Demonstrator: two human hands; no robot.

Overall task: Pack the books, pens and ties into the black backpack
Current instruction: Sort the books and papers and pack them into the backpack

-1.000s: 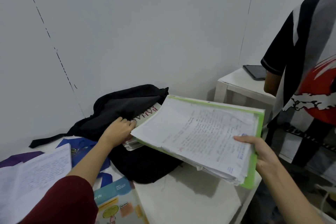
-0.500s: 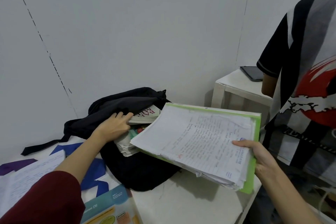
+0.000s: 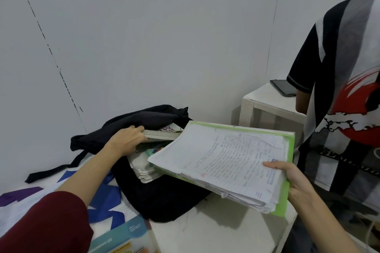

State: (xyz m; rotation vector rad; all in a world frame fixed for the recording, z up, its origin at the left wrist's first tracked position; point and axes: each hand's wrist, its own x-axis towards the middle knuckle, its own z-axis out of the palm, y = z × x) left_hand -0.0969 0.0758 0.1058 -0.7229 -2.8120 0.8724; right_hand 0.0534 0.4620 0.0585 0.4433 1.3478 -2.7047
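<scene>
Left hand (image 3: pixel 128 141) curled over the upper lip of the black backpack (image 3: pixel 164 197), fingers hooked on the edge of a white book (image 3: pixel 164 132) already lodged inside, keeping the mouth propped apart. Right hand (image 3: pixel 292 181) clamped on the near corner of a green folder (image 3: pixel 226 162) thick with handwritten sheets, thumb on top, fingers hidden beneath

Held off the tabletop (image 3: pixel 216 230), just right of the backpack, with its far corner overlapping the opening and nearly touching the books stacked there. Long axis running from the right hand diagonally up and left toward the backpack mouth, so probably a straight push along that line, led by the right hand; left hand nearer the opening and likely best kept lifting the flap. Loose page edges fanned at the near side, so a risk of snagging on the lip

Left of the backpack: a blue cloth (image 3: pixel 111 215), possibly a tie, and a teal book (image 3: pixel 123 238) at the near edge. Right of the backpack: a white side table (image 3: pixel 267 100) bearing a dark phone (image 3: pixel 284 88), and a bystander in a striped shirt (image 3: pixel 345 98). No pens visible
</scene>
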